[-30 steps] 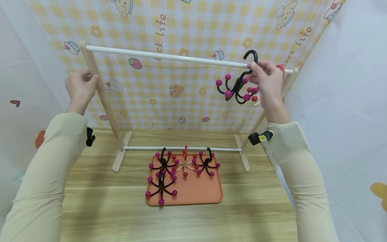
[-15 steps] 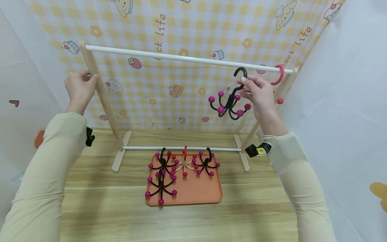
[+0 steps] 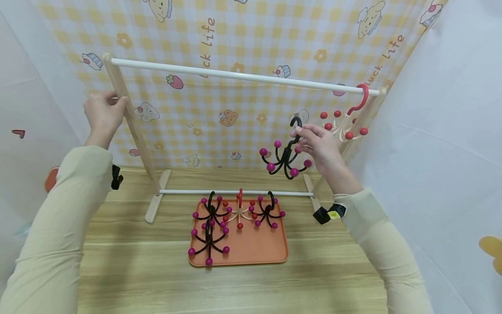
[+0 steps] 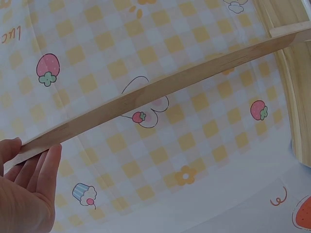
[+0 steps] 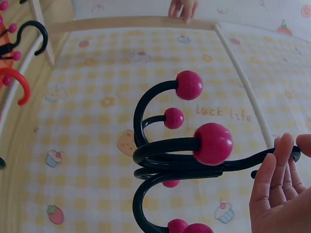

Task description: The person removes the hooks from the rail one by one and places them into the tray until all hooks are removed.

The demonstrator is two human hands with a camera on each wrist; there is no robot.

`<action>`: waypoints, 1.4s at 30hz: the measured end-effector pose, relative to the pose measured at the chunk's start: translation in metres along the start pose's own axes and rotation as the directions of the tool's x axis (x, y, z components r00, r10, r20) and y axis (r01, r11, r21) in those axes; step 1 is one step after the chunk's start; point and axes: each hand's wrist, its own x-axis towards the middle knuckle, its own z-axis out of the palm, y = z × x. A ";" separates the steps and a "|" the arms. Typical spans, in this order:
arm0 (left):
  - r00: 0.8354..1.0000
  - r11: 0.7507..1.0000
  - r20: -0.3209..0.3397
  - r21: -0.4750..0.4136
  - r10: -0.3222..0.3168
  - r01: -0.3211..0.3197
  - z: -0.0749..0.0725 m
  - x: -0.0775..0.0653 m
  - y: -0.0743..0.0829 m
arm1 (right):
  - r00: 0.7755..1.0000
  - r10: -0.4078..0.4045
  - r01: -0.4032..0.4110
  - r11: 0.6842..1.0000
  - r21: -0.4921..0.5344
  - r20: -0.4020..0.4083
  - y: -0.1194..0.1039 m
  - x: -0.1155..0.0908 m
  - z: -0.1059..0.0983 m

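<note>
My right hand (image 3: 319, 146) pinches a black multi-arm hanger (image 3: 287, 156) by its hook, below the rack's white top rail (image 3: 235, 76). Magenta balls cap the hanger's curved arms, seen close in the right wrist view. With thumb and fingers my left hand (image 3: 105, 114) grips the rack's left wooden post (image 3: 133, 126) near its upper end. At the right end of the rail hangs a cream hanger (image 3: 343, 124) with a red hook and red balls. An orange tray (image 3: 255, 253) on the table holds several black hangers (image 3: 209, 239) and one cream-and-red hanger (image 3: 240, 213).
Behind the tray, the rack's white lower rail (image 3: 188, 192) joins two wooden feet (image 3: 154, 208) on the wood-grain table (image 3: 157, 279). A yellow-checked cloth (image 3: 219, 113) with cartoon prints covers the back, and pale sheets (image 3: 443, 174) hang at both sides.
My right hand has brought the black hanger down and to the left, from the top rail to well below it. The hanging cream-and-red hanger is now uncovered. My left hand stays on the post.
</note>
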 end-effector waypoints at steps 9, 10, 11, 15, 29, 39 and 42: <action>1.000 1.000 0.007 -0.012 -0.004 0.004 0.000 0.000 0.000 | 0.995 0.082 -0.085 0.995 0.050 0.054 0.025 -0.012 0.008; 1.000 1.000 0.004 -0.007 -0.004 0.004 0.001 0.000 0.000 | 0.994 0.091 -0.094 0.994 0.050 0.058 0.027 -0.013 0.009; 1.000 1.000 0.003 -0.005 -0.006 0.006 0.001 0.000 0.000 | 0.993 0.098 -0.101 0.994 0.044 0.061 0.030 -0.015 0.010; 1.000 1.000 0.001 0.006 -0.003 0.003 0.001 0.001 0.001 | 0.988 0.126 -0.129 0.991 0.030 0.087 0.040 -0.021 0.014; 1.000 1.000 0.001 0.004 0.014 -0.014 0.001 0.000 0.000 | 0.968 0.212 -0.206 0.977 -0.055 0.135 0.073 -0.042 0.028; 1.000 1.000 -0.005 0.022 0.008 -0.008 0.000 0.000 0.000 | 0.944 0.268 -0.247 0.961 -0.128 0.193 0.102 -0.054 0.033; 1.000 1.000 -0.004 0.024 0.007 -0.007 0.000 0.000 0.000 | 0.936 0.280 -0.251 0.956 -0.153 0.212 0.110 -0.057 0.035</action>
